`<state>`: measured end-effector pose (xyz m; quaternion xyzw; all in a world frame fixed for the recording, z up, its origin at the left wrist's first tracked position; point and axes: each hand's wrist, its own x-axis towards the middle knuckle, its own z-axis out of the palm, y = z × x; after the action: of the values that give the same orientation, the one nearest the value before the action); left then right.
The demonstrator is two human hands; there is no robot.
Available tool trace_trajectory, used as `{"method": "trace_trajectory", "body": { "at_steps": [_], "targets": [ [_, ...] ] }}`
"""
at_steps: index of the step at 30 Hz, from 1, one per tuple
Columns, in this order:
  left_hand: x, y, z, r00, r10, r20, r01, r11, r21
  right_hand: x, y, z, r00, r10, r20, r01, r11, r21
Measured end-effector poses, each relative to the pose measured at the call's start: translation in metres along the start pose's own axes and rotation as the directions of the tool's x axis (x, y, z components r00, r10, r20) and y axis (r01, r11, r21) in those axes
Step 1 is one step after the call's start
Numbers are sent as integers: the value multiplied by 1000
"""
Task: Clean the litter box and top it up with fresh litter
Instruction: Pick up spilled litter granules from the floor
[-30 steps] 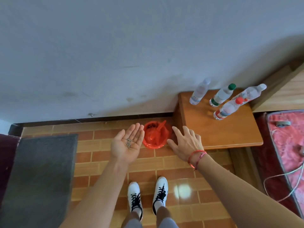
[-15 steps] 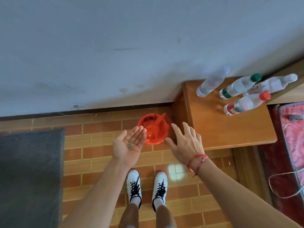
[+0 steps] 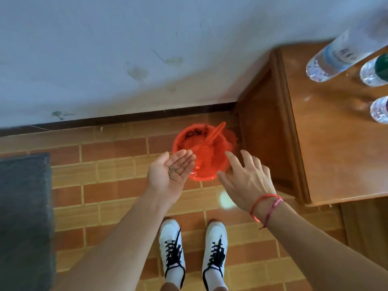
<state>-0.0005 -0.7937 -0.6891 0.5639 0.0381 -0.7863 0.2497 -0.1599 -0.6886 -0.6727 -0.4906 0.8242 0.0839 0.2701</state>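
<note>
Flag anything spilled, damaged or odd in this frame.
The left hand lies palm up with small dark bits on it, by the red bin: odd to carry debris bare-handed. The wall shows greyish smudges.

— What is being worn on the arms?

— At the wrist behind the right hand (image 3: pixel 249 181), a red cord bracelet (image 3: pixel 262 200) is being worn. A pink braided thread (image 3: pixel 275 203) is being worn just beside it, with a loose end hanging down.

— And on the feet?

— White sneakers are being worn. The left shoe (image 3: pixel 172 246) and the right shoe (image 3: pixel 216 245) are both being laced in black, with dark trim around the ankle openings. Above them, white socks (image 3: pixel 174 277) are being worn.
</note>
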Motion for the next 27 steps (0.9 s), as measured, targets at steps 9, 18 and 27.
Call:
{"method": "trace_trajectory", "body": {
  "at_steps": [9,18,27],
  "targets": [
    [93,-18,-22,992,34,-121,-32,999,20,56,21,63,998,-10,56,10,1000,15],
    [123,-18,-26,983,51,-176,-41,997,58,87,13,93,999,-23,43,23,1000,21],
    [161,-17,-9,987,99,-129,-70,975,211,122,9,108,999,-29,23,28,999,45]
  ]
}}
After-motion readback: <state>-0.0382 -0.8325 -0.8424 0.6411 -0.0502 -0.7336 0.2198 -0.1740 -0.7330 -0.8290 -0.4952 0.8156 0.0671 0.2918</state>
